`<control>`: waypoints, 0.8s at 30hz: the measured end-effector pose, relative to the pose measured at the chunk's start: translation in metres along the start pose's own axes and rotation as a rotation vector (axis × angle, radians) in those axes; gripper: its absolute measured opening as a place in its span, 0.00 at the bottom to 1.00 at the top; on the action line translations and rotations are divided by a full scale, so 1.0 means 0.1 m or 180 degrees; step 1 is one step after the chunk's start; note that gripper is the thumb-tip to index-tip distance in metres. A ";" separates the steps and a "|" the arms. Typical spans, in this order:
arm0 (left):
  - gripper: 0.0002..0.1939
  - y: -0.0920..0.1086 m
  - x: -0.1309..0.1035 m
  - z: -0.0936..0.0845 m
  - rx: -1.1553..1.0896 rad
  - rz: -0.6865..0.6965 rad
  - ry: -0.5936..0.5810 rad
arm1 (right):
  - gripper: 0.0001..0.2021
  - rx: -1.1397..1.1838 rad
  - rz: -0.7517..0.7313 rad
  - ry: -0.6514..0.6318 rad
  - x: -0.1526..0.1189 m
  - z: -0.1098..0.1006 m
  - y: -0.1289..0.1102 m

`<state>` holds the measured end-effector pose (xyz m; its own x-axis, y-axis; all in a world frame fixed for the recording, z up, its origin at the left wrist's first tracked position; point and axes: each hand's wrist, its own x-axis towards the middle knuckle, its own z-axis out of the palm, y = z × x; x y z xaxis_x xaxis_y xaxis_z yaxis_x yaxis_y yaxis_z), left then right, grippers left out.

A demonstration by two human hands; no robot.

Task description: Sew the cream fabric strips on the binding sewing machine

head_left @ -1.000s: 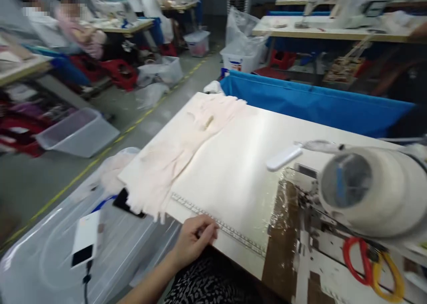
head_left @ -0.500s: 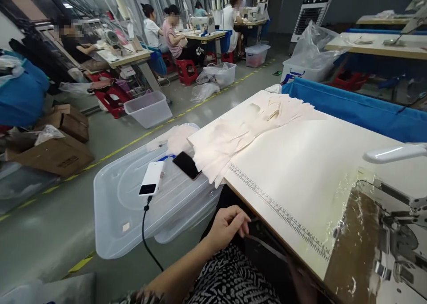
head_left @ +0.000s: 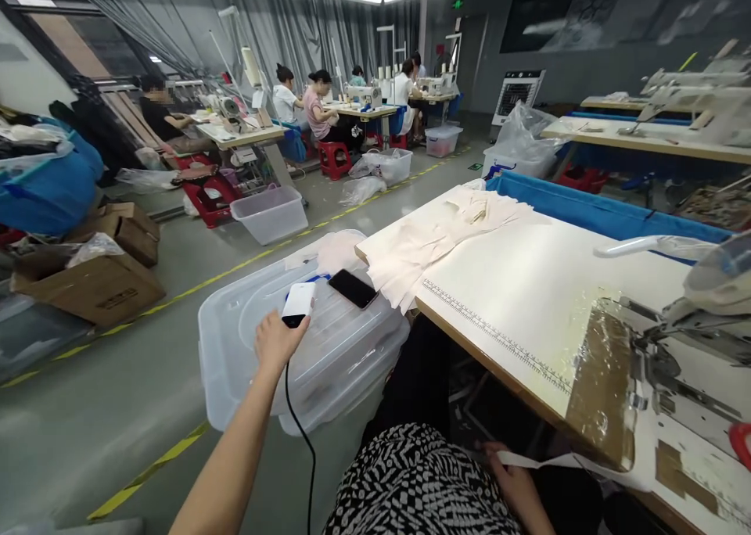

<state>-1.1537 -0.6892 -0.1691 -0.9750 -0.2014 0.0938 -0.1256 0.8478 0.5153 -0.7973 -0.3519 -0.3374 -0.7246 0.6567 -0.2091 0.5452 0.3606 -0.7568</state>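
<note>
Person's left hand, centre-left of frame, is at the near end of the small white rectangular power bank with a dark end panel: fingers along its left side, thumb at its right. Grip is curled around that end; can't tell from this angle whether it's squeezing or only resting there. Black cable runs from under the hand down to the bottom edge.

Power bank is on the translucent plastic lid of a bin. Same lid, to its right: black smartphone, near but not touching. Behind those, pale pink fabric piece.

Right hand, bottom right of centre, is below the edge of the white surface beside the black-and-white patterned garment. Its grip is pinching the narrow white strip, which runs right from the fingers toward the table edge.

On the surface: heap of pale pink cut fabric at the far left, overhanging the left edge; printed ruler scale along the near edge; glossy brown tape and metal machine parts at right. Blue cloth sling along the far side.

Upper middle: co-workers seated at sewing tables, red plastic stool among them.
</note>
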 end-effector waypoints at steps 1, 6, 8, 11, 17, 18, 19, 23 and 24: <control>0.39 0.05 0.08 0.03 0.0114 0.0020 -0.0045 | 0.16 0.0042 0.0021 -0.0025 -0.02 -0.01 0.02; 0.37 0.20 0.31 0.25 0.0601 0.0128 -0.0128 | 0.18 0.0230 0.0164 -0.0178 -0.10 0.01 0.07; 0.36 0.19 0.32 0.29 0.0750 0.0166 -0.0106 | 0.19 0.0295 0.0231 -0.0191 -0.13 0.01 0.10; 0.37 0.15 0.27 0.28 0.0888 0.0296 -0.0112 | 0.21 0.0393 0.0306 -0.0156 -0.15 0.00 0.14; 0.36 0.40 0.15 0.35 0.0962 0.0851 -0.0013 | 0.25 0.0476 0.0393 -0.0060 -0.15 0.03 0.19; 0.35 0.51 0.16 0.41 0.0947 0.0947 -0.0060 | 0.25 0.0463 0.0405 -0.0054 -0.14 0.05 0.19; 0.35 0.63 0.18 0.48 0.0929 0.1009 -0.0130 | 0.25 0.0443 0.0414 -0.0054 -0.14 0.07 0.19; 0.41 1.11 0.35 0.83 0.0897 0.0891 -0.0346 | 0.27 0.0346 0.0372 -0.0068 -0.11 0.15 0.17; 0.41 1.21 0.38 0.91 0.0897 0.0819 -0.0383 | 0.27 0.0328 0.0341 -0.0079 -0.11 0.17 0.16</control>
<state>-1.2230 -0.5498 -0.1812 -0.9936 0.0799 0.0802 0.0966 0.9678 0.2326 -0.7878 -0.3642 -0.3576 -0.6754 0.6708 -0.3064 0.5747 0.2185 -0.7886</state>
